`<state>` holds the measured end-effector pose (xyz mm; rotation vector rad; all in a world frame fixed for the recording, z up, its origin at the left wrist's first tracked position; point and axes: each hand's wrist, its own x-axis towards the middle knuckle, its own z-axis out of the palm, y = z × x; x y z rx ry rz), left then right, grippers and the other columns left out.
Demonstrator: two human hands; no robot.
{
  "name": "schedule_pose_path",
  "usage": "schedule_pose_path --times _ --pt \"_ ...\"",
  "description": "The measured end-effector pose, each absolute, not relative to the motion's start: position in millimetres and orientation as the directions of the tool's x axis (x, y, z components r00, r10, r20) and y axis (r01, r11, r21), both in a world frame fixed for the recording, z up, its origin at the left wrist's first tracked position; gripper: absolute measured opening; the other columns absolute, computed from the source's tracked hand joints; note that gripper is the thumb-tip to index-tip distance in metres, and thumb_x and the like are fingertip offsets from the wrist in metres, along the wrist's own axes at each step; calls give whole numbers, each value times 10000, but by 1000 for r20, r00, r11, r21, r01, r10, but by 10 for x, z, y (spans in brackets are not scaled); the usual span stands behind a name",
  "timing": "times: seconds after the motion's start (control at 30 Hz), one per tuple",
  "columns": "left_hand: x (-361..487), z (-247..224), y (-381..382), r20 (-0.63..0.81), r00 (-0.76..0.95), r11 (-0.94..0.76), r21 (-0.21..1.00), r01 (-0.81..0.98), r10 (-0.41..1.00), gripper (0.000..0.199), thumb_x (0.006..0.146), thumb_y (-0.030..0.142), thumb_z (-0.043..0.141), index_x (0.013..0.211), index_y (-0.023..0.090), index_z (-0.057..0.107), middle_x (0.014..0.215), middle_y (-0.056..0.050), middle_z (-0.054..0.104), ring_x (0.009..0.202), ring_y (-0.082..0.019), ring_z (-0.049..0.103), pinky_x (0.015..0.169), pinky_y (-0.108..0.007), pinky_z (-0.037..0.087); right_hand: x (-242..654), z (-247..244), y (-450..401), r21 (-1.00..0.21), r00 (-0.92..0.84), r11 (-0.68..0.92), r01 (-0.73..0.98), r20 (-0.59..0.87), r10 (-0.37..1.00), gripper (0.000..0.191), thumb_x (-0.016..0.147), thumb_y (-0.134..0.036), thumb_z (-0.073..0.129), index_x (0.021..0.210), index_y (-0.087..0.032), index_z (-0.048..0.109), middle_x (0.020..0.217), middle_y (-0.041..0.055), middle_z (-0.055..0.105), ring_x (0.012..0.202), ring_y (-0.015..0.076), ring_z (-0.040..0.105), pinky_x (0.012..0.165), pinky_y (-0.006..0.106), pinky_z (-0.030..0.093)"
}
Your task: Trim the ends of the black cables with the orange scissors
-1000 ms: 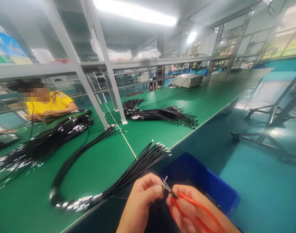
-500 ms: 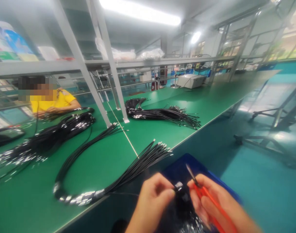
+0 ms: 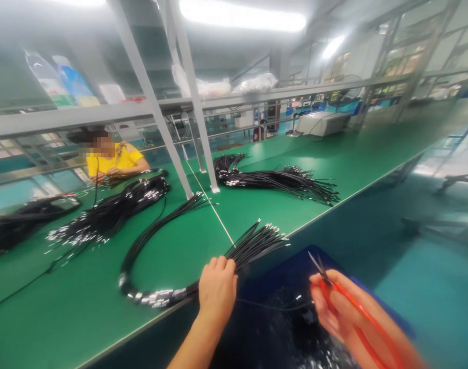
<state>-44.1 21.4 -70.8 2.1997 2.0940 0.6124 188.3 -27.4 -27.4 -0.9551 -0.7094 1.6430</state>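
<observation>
My left hand [image 3: 217, 287] is closed over a bundle of black cables [image 3: 253, 248] at the table's front edge. The bundle curves back in a U on the green top, with silvery pieces around its bend and pale tips at its ends. Red-handled scissors [image 3: 326, 282] are in my right hand [image 3: 343, 302], their pointed blades slightly apart and aimed up and away. One thin black cable [image 3: 272, 307] runs below the table edge from near my left hand toward my right fingers; whether they touch it I cannot tell.
Below the edge sits a dark blue bin [image 3: 314, 256] with shiny bits inside. More cable bundles [image 3: 280, 182] lie farther back and at left [image 3: 114, 205]. Metal shelf posts [image 3: 195, 102] rise from the green table [image 3: 84, 307]. Across it, a person in yellow [image 3: 122, 160] handles cable.
My left hand has moved left and up from beside the scissors onto the cable bundle. My right hand still holds the scissors, now farther from the left. The view has swung left.
</observation>
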Motion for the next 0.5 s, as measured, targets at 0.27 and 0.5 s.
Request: schedule_pose_path --times 0.27,0.5 --pt "-377 -563 198 188 -12 -69 417 906 982 123 794 98 470 755 206 514 695 -17 618 669 -209 590 642 -310 424 1911 -406 -224 -810 234 -3 -586 -172 957 223 618 -261 790 778 -224 640 568 -52 494 518 105 419 458 209 374" --pt "132 -160 -74 199 255 -312 771 555 946 131 780 151 534 881 229 565 814 -4 655 749 -181 619 693 -270 454 1829 -366 -254 -817 343 108 -566 -114 932 224 680 -241 732 848 -225 586 596 -56 530 537 118 471 485 219 403"
